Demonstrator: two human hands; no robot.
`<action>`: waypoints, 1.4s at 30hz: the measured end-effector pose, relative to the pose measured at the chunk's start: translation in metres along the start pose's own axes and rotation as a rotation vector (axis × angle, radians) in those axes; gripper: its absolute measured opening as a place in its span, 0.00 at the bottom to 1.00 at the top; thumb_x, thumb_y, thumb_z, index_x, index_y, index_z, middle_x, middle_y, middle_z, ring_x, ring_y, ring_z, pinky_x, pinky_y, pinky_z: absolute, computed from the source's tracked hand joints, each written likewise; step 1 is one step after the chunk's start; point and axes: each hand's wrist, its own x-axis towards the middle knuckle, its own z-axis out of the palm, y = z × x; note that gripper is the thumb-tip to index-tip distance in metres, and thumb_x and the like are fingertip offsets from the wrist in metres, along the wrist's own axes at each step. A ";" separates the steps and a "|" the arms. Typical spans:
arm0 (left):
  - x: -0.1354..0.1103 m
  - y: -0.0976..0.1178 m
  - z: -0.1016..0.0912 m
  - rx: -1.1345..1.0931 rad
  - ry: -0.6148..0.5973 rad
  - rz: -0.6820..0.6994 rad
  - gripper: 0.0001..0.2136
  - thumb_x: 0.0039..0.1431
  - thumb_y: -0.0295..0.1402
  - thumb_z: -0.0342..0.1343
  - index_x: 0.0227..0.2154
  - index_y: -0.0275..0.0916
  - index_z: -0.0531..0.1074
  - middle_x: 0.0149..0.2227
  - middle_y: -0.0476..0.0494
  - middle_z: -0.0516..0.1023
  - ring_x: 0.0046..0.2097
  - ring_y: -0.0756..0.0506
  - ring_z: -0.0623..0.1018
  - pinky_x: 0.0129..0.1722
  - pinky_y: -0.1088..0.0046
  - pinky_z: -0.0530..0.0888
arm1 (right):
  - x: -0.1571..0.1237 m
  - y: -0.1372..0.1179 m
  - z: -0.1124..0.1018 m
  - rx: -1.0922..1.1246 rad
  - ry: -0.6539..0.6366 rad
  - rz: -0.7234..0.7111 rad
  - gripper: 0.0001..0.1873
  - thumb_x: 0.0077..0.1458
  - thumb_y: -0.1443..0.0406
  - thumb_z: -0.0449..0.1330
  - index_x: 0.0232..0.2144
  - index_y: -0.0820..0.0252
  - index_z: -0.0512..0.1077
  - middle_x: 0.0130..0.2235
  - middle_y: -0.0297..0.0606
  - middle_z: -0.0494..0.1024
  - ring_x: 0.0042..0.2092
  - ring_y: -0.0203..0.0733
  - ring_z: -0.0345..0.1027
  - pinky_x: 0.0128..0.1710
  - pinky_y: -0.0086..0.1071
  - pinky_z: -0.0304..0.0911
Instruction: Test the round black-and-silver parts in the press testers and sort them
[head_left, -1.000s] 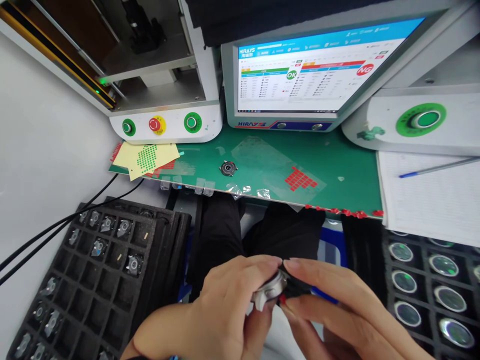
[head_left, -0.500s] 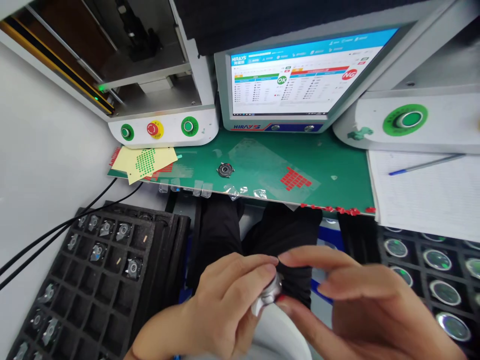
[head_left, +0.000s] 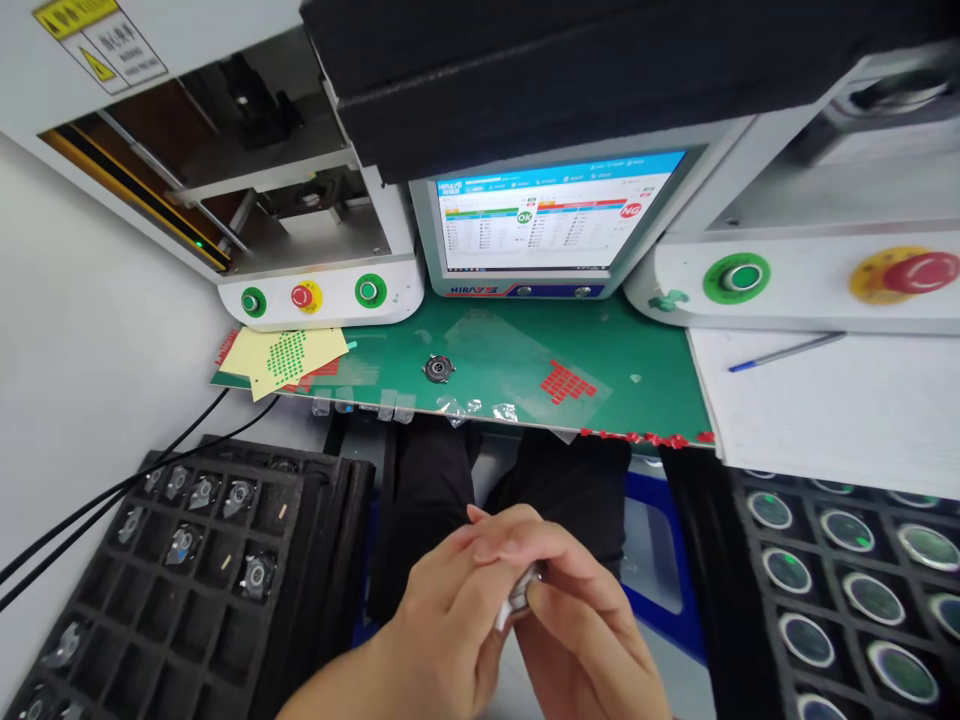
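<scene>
Low in the middle of the view, my left hand and my right hand meet over my lap. Both are closed on a small round silver metal part, of which only an edge shows between the fingers. My left fingers wrap over its top and my right fingers pinch it from the right. A similar round metal part lies alone on the green mat further away.
A black foam tray with several small parts sits at the left; another tray with round glassy parts at the right. Behind the mat stand a monitor, button panels, paper with a pen, and sticker sheets.
My hands have closed tighter together around the part, the right hand sliding left over it. The camera has tilted up and back, showing more of the machines.
</scene>
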 end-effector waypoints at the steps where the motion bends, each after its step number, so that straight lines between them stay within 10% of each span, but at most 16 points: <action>1: -0.001 -0.002 0.001 -0.017 -0.006 0.009 0.17 0.70 0.27 0.43 0.58 0.32 0.64 0.42 0.36 0.81 0.44 0.44 0.82 0.48 0.71 0.77 | 0.001 0.000 -0.001 -0.004 0.005 -0.006 0.09 0.64 0.62 0.59 0.42 0.47 0.80 0.41 0.32 0.81 0.48 0.33 0.76 0.60 0.23 0.62; 9: -0.006 0.008 -0.002 -0.662 -0.087 -0.493 0.08 0.71 0.32 0.48 0.48 0.40 0.70 0.34 0.45 0.79 0.31 0.49 0.77 0.33 0.76 0.74 | -0.004 -0.007 -0.014 -0.315 0.001 -0.076 0.09 0.64 0.63 0.60 0.45 0.51 0.76 0.43 0.42 0.80 0.45 0.45 0.77 0.45 0.36 0.76; 15: 0.007 0.017 0.004 -1.294 0.046 -0.707 0.12 0.69 0.41 0.52 0.38 0.37 0.72 0.28 0.46 0.77 0.26 0.52 0.74 0.28 0.78 0.69 | -0.011 -0.003 -0.025 -0.538 -0.035 -0.317 0.27 0.52 0.77 0.62 0.53 0.54 0.68 0.49 0.46 0.77 0.50 0.51 0.75 0.48 0.45 0.75; 34: 0.000 0.016 0.021 -1.633 0.039 -0.903 0.16 0.67 0.46 0.53 0.33 0.38 0.62 0.20 0.53 0.67 0.20 0.54 0.65 0.20 0.84 0.60 | 0.006 -0.009 -0.017 -0.603 -0.091 -0.468 0.26 0.43 0.78 0.59 0.46 0.56 0.65 0.40 0.38 0.76 0.41 0.42 0.73 0.39 0.37 0.74; 42: 0.002 0.020 0.019 -1.730 0.079 -0.890 0.14 0.69 0.43 0.51 0.33 0.38 0.63 0.22 0.51 0.69 0.22 0.54 0.65 0.22 0.83 0.62 | 0.003 0.006 0.000 -0.564 0.156 -0.508 0.14 0.54 0.69 0.64 0.41 0.54 0.66 0.34 0.35 0.75 0.34 0.41 0.71 0.34 0.38 0.70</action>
